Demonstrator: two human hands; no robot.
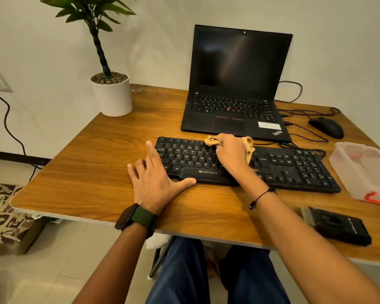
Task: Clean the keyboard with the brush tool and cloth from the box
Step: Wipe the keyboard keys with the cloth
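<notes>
Your right hand (230, 151) lay on the middle of the keyboard (246, 164), fingers curled over a tan cloth (249, 148) and pressing it onto the keys; the cloth bunched out past your fingertips at 11 o'clock and again beside the hand at 2 o'clock. Your left hand (156, 183) was spread flat with straight fingers, gripping nothing: the palm rested on the tabletop (86, 163) at the keyboard's 9 o'clock end, the thumb lay along its near edge, and the longest finger touched its left edge. A watch (136, 217) with a green strap sat on that wrist, and a thin black cord (261, 196) circled the right one.

The keyboard stretched across the tabletop just in front of an open laptop (237, 88), whose screen was dark. At 3 o'clock from the keyboard stood the clear plastic box (360, 170), open, with a red clasp on its near side (what it held could not be made out). At 5 o'clock from the keyboard, near the tabletop's front edge, lay the brush (336, 224), a black tool with pale bristles at its left end. A black mouse (326, 127) sat at 3 o'clock from the laptop, cables trailing between them. A potted plant (111, 93) stood at the tabletop's far left corner.
</notes>
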